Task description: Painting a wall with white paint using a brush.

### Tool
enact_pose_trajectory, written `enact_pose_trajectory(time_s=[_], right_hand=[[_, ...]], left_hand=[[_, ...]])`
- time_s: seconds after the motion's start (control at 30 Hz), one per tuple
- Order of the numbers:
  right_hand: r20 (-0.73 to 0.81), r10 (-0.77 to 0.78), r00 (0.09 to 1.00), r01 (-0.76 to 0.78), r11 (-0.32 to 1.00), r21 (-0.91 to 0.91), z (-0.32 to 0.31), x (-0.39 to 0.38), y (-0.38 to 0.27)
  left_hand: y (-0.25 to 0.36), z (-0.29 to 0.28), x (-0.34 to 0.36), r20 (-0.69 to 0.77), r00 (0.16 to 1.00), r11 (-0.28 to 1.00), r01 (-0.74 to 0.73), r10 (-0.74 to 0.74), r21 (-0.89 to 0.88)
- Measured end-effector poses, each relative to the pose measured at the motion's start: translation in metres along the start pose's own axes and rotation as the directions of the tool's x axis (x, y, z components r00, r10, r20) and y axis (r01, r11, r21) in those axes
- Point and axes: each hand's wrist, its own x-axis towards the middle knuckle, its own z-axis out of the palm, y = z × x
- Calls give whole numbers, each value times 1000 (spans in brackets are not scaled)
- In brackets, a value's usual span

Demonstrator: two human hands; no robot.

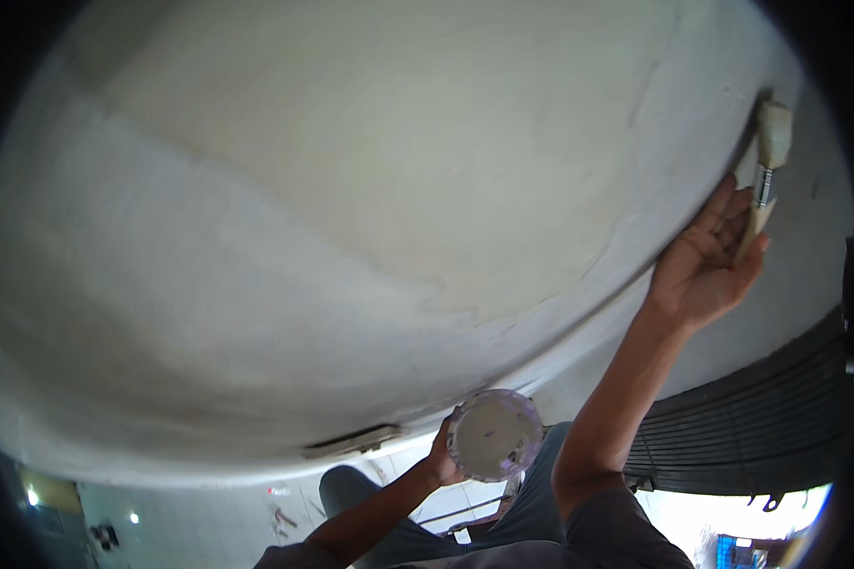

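My right hand point(697, 270) is raised at the far right, palm turned up, with its fingers and thumb around the wooden handle of a paintbrush point(765, 185). The brush stands bristles up, its thick pale head close to a large curved whitish surface point(256, 237); whether they touch I cannot tell. Low in the middle, my left hand point(441, 457) grips the side of a round, see-through tub point(534, 417) with a purplish rim. Pale, creamy stuff lies inside the tub. A cream-coloured patch point(417, 161) with a ragged lower edge covers much of the curved surface.
A long ridge point(626, 294) runs along the curved surface beside my right forearm. A narrow block-like piece point(356, 441) sits at its lower edge. Black ribbed material point(740, 427) curves along the right. My knees point(346, 488) are below, over a light tiled floor point(180, 522).
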Motion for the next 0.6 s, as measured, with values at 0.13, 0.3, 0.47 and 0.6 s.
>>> enact_pose_trajectory(time_s=[0.13,0.3,0.47,0.6], right_hand=[[124,164,979,-174,982,73,-17,33,-15],[254,354,900,-404,896,186,-30,71,-12],[52,173,984,-177,978,106,-3,72,8],[-50,241,969,-227,952,204,-12,69,-2]], left_hand=[[-9,43,7,-275,961,969,26,44,246],[-12,64,-1,-274,954,975,-66,124,211],[-15,78,-6,-264,951,980,-120,159,157],[-22,74,0,-244,949,980,-183,198,81]])
